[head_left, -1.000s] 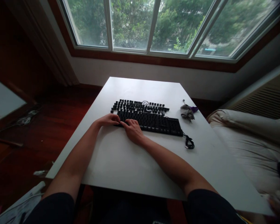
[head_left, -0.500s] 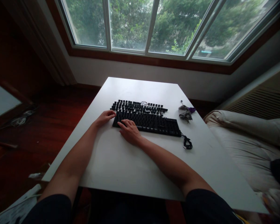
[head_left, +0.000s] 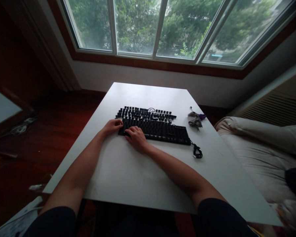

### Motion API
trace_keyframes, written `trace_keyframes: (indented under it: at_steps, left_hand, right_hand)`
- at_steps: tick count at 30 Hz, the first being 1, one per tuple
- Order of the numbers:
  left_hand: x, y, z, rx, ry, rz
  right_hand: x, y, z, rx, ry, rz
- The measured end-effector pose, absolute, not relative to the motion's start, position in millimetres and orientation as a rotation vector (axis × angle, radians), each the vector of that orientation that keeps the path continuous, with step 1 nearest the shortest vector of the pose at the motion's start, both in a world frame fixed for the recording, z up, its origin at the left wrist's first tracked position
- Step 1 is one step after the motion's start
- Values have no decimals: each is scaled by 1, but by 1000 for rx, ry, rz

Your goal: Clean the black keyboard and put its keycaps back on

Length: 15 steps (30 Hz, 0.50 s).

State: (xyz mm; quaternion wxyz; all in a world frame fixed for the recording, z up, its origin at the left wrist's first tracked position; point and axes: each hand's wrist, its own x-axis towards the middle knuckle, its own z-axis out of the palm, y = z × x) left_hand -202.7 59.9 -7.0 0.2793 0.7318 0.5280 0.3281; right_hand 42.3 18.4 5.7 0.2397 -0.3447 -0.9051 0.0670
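A black keyboard (head_left: 162,131) lies flat and slightly angled on the white table (head_left: 138,174). At its upper left corner is my left hand (head_left: 112,126), fingers bent and thumb close to the fingertips. Anything small in that pinch is too dark to make out. My right hand (head_left: 136,136) rests palm down over the lower left part of the keyboard, its fingers stretched across the keys and front edge. Behind the keyboard, loose black keycaps (head_left: 138,113) stand in rows much like a keyboard layout. A thin wire loop (head_left: 151,110) lies among them.
Right of the keyboard lies its bundled black cable (head_left: 197,152). A grey rag (head_left: 194,120) with a purple piece (head_left: 202,116) sits near the table's right edge. A pale sofa (head_left: 251,141) stands at the right, and a window (head_left: 135,29) lies beyond the table.
My left hand has drawn in slightly, its fingers more curled at the keyboard's corner. My right hand stays almost in place. The whole view has shifted a little.
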Motion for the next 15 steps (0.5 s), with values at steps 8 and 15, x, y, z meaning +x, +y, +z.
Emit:
trace_keyframes:
  at_steps: [8, 15]
  left_hand:
    - [-197, 56, -3, 2015, 1469, 907]
    - [-196, 61, -9, 2086, 1467, 877]
  right_hand:
    - [23, 29, 10, -982, -2546, 12]
    - [20, 33, 4, -933, -2554, 20]
